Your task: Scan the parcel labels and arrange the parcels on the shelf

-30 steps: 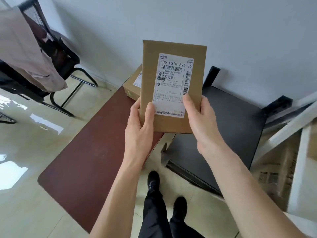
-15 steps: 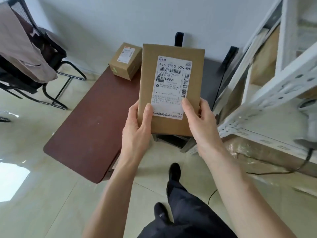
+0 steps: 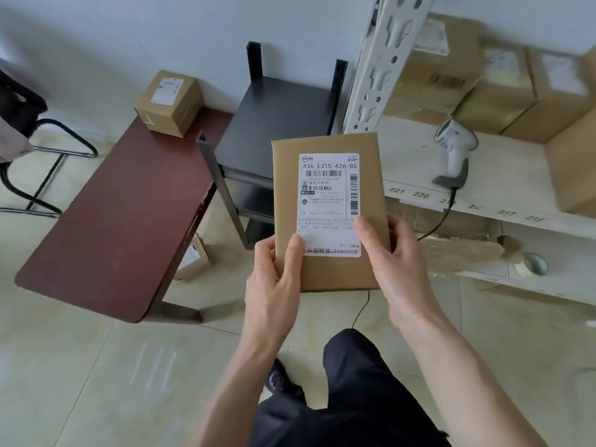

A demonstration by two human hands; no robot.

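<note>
Both hands on the flat parcel (image 3: 329, 214), held upright in the air in front of the white shelf (image 3: 416, 162), label (image 3: 329, 204) facing the camera. Left hand (image 3: 274, 285) grips the lower left edge, thumb over the front. Right hand (image 3: 393, 262) grips the lower right edge, thumb on the label's corner.

Risks: the scanner (image 3: 456, 150) lies on the shelf board, well apart from either hand. Getting it means letting go with one hand, and a one-hand hold by the bottom edge could let the parcel tip or slip. The right thumb covers part of the label, but the barcodes look clear. The scanner cable (image 3: 442, 217) hangs over the shelf edge and could snag.

Hard to see: fingers behind the parcel are hidden. Boxes on the shelf (image 3: 496, 91) are blurred, labels unreadable. Some shelf-edge numbers are cut off by the cable or smeared. A small box (image 3: 167, 101) sits on the brown table (image 3: 113, 221); whether it has been scanned I cannot tell.
</note>
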